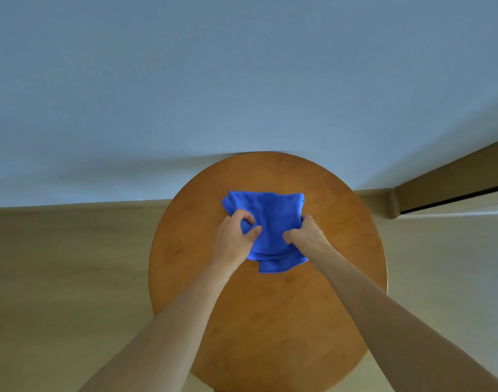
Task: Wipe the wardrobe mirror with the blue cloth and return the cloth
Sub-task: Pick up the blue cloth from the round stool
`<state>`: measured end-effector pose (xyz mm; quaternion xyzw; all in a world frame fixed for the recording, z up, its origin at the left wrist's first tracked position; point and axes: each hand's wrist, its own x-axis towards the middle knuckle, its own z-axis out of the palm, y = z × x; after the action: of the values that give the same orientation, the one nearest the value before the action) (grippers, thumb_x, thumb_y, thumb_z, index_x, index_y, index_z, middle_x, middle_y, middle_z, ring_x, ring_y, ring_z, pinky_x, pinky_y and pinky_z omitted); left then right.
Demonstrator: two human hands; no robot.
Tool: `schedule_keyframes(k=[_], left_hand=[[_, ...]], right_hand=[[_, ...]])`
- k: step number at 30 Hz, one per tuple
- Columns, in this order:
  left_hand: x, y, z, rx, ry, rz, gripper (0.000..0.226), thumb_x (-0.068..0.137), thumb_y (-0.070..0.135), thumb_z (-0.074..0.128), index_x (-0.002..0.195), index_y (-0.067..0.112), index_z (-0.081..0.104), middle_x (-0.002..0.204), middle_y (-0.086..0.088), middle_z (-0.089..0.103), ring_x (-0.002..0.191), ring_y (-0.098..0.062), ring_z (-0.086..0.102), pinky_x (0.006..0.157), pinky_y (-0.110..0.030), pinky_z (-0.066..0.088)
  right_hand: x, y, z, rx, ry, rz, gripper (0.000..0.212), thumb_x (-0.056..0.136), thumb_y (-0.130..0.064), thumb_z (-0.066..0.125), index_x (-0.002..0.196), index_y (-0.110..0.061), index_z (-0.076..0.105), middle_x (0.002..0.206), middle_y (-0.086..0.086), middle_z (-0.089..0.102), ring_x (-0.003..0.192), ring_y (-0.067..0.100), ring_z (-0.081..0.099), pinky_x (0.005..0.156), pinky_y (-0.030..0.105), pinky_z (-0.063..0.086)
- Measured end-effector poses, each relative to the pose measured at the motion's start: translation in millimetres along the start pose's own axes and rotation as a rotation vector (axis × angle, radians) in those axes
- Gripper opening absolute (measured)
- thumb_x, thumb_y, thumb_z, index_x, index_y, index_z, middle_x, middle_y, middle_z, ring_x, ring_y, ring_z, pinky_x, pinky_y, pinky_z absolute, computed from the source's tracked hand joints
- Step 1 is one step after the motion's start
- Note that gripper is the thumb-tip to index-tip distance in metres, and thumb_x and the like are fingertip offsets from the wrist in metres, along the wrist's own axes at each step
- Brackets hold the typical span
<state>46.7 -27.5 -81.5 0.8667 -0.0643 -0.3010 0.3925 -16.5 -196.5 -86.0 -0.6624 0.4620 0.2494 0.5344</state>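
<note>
Head view gives me one blue cloth (272,219), folded in layers, lying near the middle of one round wooden table (313,321) that stands against a pale wall (242,80). I count two hands on it. My left hand (236,236) has its fingers and thumb curled into the cloth's left edge, bunching the fabric. My right hand (307,236) grips the right edge the same way, thumb pressed on top. Both forearms are bare. Light wooden floor (58,264) surrounds the table.

Both forearms (171,321) are bare — long and slender.
</note>
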Motion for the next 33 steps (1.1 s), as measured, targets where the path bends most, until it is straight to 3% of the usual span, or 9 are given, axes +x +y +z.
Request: schedule_keyframes(k=[6,10,13,17,19,21,25,29,33], left_hand=[[-34.4,18.4,-16.3,-0.104,0.036,0.059,0.018,0.092,-0.001,0.064,0.092,0.016,0.059,0.09,0.006,0.063,0.08,0.003,0.057,0.071,-0.009,0.044],[-62.6,43.2,-36.2,-0.08,0.065,0.115,0.016,0.094,0.005,0.066,0.099,0.019,0.059,0.092,0.012,0.059,0.078,0.007,0.056,0.07,-0.008,0.043],[-87.2,65.1,-54.6,0.068,0.096,0.159,0.027,0.095,0.022,0.069,0.115,0.036,0.057,0.101,0.017,0.056,0.088,0.008,0.054,0.07,-0.006,0.041],[-110.5,93.3,-71.3,0.196,0.142,0.245,0.058,0.088,0.037,0.072,0.135,0.055,0.043,0.118,0.028,0.048,0.101,0.029,0.041,0.074,0.003,0.037],[-117.8,102.9,-76.1,0.178,0.163,0.251,0.069,0.08,0.047,0.073,0.135,0.066,0.036,0.118,0.032,0.049,0.102,0.03,0.043,0.066,-0.003,0.042],[-121.5,106.1,-79.0,0.187,0.219,0.214,0.074,0.072,0.062,0.069,0.133,0.076,0.028,0.117,0.035,0.051,0.099,0.012,0.057,0.073,-0.013,0.049],[-124.5,104.6,-84.5,-0.017,0.286,0.105,0.074,0.071,0.089,0.06,0.136,0.077,0.027,0.115,0.036,0.059,0.093,-0.008,0.07,0.067,-0.044,0.063],[-135.9,110.7,-97.0,-0.26,0.271,0.111,0.088,0.075,0.068,0.076,0.143,0.073,0.021,0.12,0.045,0.057,0.108,-0.01,0.069,0.081,-0.046,0.061],[-167.6,126.3,-114.5,-0.38,0.233,0.137,0.073,0.08,0.041,0.072,0.139,0.069,0.039,0.127,0.039,0.056,0.109,0.005,0.064,0.079,-0.021,0.058]], right_hand=[[-28.1,-5.2,-17.2,0.206,-0.048,-0.035,0.042,0.083,-0.042,0.077,0.108,-0.017,0.055,0.105,0.001,0.07,0.092,0.017,0.069,0.077,0.034,0.058],[-58.7,-15.3,-42.1,0.242,-0.111,-0.037,0.051,0.079,-0.016,0.075,0.125,-0.014,0.054,0.118,0.007,0.068,0.104,0.028,0.068,0.092,0.049,0.058],[-83.7,-24.6,-66.8,0.323,-0.251,-0.035,0.045,0.077,-0.008,0.072,0.121,-0.01,0.064,0.112,0.01,0.075,0.098,0.028,0.074,0.083,0.043,0.062],[-116.2,-41.4,-94.4,0.425,-0.379,-0.055,0.042,0.084,-0.037,0.078,0.118,-0.014,0.069,0.11,0.008,0.077,0.098,0.022,0.075,0.072,0.032,0.06],[-128.1,-48.3,-103.3,0.422,-0.388,-0.133,0.04,0.086,-0.033,0.076,0.122,-0.019,0.067,0.113,0.008,0.076,0.101,0.023,0.074,0.072,0.032,0.06],[-138.1,-53.6,-110.7,0.411,-0.396,-0.235,0.036,0.084,-0.016,0.071,0.118,-0.029,0.068,0.116,0.006,0.075,0.102,0.022,0.074,0.076,0.034,0.061],[-161.3,-63.6,-122.3,0.354,-0.399,-0.352,0.06,0.069,-0.001,0.063,0.122,-0.03,0.065,0.122,0.005,0.072,0.111,0.026,0.07,0.09,0.041,0.059],[-184.2,-75.1,-123.0,0.282,-0.412,-0.383,0.059,0.063,-0.008,0.061,0.118,-0.029,0.066,0.111,0.004,0.074,0.097,0.022,0.072,0.071,0.033,0.058],[-201.9,-88.0,-111.6,0.221,-0.434,-0.398,0.045,0.075,-0.026,0.074,0.12,-0.031,0.067,0.113,0.0,0.076,0.102,0.021,0.073,0.08,0.037,0.058]])
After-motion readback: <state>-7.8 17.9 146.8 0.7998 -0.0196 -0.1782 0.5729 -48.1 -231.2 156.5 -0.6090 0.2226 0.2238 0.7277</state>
